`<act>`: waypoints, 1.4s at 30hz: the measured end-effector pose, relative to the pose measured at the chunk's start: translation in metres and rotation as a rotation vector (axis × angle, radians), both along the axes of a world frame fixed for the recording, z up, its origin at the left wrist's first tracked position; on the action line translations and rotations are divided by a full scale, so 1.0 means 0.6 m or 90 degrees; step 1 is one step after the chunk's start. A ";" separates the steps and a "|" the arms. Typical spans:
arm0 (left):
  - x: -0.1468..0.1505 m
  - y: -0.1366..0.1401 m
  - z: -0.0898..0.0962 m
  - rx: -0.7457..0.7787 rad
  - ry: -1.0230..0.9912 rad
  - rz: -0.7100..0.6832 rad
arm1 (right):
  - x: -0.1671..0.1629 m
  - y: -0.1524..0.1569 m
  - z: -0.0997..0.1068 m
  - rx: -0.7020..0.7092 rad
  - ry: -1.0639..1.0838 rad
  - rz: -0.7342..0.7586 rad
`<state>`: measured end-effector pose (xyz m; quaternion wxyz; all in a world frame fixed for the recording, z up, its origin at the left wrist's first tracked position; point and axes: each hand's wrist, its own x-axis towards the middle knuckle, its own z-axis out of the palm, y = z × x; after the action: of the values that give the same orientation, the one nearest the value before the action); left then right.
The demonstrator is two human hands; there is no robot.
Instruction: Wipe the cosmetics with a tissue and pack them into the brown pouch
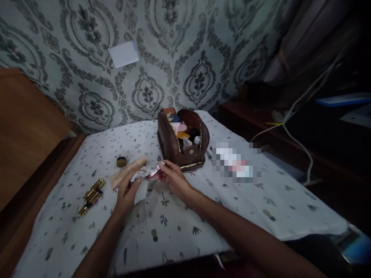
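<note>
My right hand pinches a small tube, clear and pinkish-red, that looks like lip gloss. In my left hand is a crumpled white tissue, pressed near the tube's lower end. Beneath the left fingers, a long beige tube lies on the cloth. Just beyond both hands stands a brown makeup bag, unzipped, with several cosmetics inside. To the left are several gold lipsticks in a cluster, and a small round jar sits behind the beige tube.
A white patterned cloth covers the table. A blurred-out item lies right of the bag. White cables hang at the right over dark furniture. A wooden panel borders the left, and patterned wallpaper rises behind.
</note>
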<state>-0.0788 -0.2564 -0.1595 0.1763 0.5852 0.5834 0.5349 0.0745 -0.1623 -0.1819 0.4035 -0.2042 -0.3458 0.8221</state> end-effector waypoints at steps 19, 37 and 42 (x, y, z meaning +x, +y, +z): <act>-0.018 0.004 -0.029 0.041 0.161 0.075 | 0.001 -0.015 0.010 0.019 0.009 -0.004; 0.009 -0.009 -0.053 0.079 0.394 0.093 | -0.002 -0.039 -0.004 0.346 -0.216 -0.116; 0.028 -0.013 -0.053 0.107 0.370 -0.010 | -0.004 -0.031 -0.023 0.365 -0.231 -0.111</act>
<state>-0.0623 -0.2639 -0.1912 -0.0430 0.7306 0.5585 0.3905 0.0720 -0.1809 -0.1959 0.4451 -0.2542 -0.6102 0.6040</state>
